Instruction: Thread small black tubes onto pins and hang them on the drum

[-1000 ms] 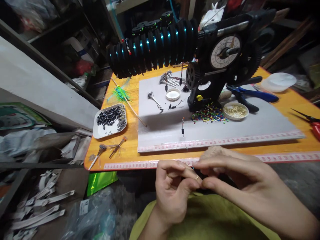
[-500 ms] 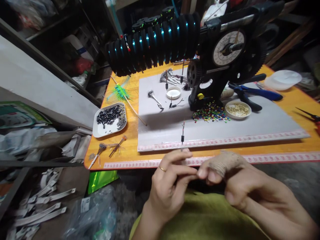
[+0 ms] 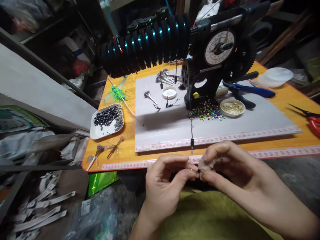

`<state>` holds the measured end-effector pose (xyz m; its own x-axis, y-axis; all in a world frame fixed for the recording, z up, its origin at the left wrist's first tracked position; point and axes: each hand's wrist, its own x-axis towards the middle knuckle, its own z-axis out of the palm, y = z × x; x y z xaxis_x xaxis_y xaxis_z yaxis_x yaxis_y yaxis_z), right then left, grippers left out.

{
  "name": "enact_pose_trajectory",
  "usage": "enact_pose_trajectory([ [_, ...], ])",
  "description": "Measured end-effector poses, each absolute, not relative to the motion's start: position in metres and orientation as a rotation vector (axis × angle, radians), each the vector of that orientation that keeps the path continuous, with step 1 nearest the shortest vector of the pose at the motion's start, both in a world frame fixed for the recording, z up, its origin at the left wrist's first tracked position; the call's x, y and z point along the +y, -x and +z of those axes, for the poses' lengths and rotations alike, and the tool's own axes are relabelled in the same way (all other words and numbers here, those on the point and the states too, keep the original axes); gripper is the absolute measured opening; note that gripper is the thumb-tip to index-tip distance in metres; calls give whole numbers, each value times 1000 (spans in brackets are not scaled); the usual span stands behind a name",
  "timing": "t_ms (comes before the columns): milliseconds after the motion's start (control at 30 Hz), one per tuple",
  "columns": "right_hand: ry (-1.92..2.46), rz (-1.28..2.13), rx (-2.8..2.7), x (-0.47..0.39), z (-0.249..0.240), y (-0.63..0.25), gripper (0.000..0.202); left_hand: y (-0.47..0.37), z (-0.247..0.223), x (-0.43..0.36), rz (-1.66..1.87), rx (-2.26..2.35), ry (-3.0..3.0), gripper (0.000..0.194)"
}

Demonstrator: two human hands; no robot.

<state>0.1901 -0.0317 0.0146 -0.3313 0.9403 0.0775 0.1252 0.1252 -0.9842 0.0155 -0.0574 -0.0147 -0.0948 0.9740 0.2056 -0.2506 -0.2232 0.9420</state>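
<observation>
My left hand (image 3: pixel 167 183) is closed in a pinch, its fingertips meeting those of my right hand (image 3: pixel 232 170) in front of the table's near edge. Something tiny and dark sits between the fingertips, too small to name. The right forefinger is wrapped in tan tape (image 3: pixel 207 163). Just above the hands hangs a thin line with a black weight (image 3: pixel 192 142). Behind it stands a black machine (image 3: pixel 202 80) with a ribbed roller (image 3: pixel 145 41) and a dial (image 3: pixel 220 47).
Colored beads (image 3: pixel 206 110) lie at the machine's foot, beside a dish of golden pieces (image 3: pixel 232 107). Pliers (image 3: pixel 255 90) and red-handled scissors (image 3: pixel 313 123) are on the right. A white tray (image 3: pixel 100 132) of black pieces stands left.
The view has shifted slightly, moving the table items left. My right fingers have uncurled into a pinch against my left fingertips, and the hanging weight has swung right.
</observation>
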Motion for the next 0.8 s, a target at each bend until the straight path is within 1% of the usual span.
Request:
enact_pose_trajectory([
  [100,1046,1282,-1630,-32,13,-191,10,-18,-12,-57,1560,861,-1007,28],
  [300,1030,1274,-1637,-31,12,-190,9,-19,-11,-56,1545,794,-1020,36],
  [433,1037,1282,-1635,-31,11,-191,9,-15,-18,-60,1551,833,-1145,42],
  [500,1064,1290,-1658,-30,10,-192,10,-9,-20,-59,1545,873,-1333,46],
  [567,1085,1312,-1712,-28,10,-194,11,-1,-15,-55,1461,892,-1627,49],
  [667,1084,1338,-1850,-21,13,-197,8,11,0,-41,1173,806,-2045,44],
  [733,1064,1323,-1912,-14,16,-198,6,14,9,-31,1021,705,-2159,40],
  [800,1036,1333,-1879,-9,18,-197,8,13,12,-23,1013,653,-2135,38],
])
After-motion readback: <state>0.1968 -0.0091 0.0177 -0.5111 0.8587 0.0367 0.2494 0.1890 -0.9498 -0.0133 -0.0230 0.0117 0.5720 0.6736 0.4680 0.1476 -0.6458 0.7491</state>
